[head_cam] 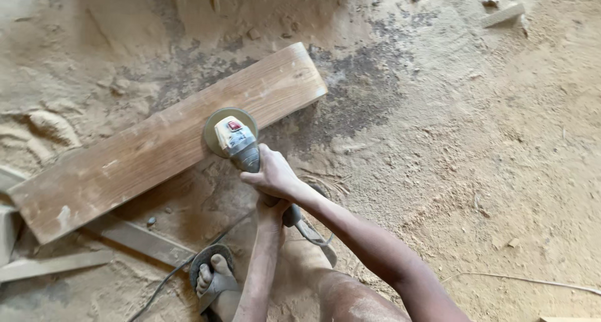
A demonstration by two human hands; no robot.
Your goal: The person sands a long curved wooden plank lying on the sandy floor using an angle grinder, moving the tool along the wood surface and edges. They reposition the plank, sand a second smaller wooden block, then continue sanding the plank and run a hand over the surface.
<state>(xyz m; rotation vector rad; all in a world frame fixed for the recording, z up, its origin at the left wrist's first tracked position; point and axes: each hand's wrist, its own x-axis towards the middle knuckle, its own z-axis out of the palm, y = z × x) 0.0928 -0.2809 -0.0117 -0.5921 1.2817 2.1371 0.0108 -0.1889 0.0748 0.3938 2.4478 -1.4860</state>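
A person is sitting low on a dusty floor [476,140] and looking down at their own arms. Both hands hold a grinder [238,143]. It is a grey power tool with a small red button on top and a round flat disc at the front.

The right hand [273,175] is wrapped around the middle of the grinder, fingers curled tight over the body. The left hand [270,208] is just behind it, lower down, closed around the back end of the tool. The right hand hides part of it, so its fingers are hard to see.

The round disc sits flat on a long wooden board [156,143]. It touches the board near the lower edge, about in the middle of the long side. The board lies slanted across the floor, from the lower left up toward the middle of the picture. Its far end is rounded at the corners. Dust covers its top.

A dark cord [169,278] runs from the back of the grinder across the floor to the lower left.

A bare foot in a sandal [211,278] rests on the floor under the arms, close to the cord.

Thin strips of wood [134,237] lie under the board's left end. A small wood scrap [503,14] lies far off at the top right. Sawdust is piled everywhere.
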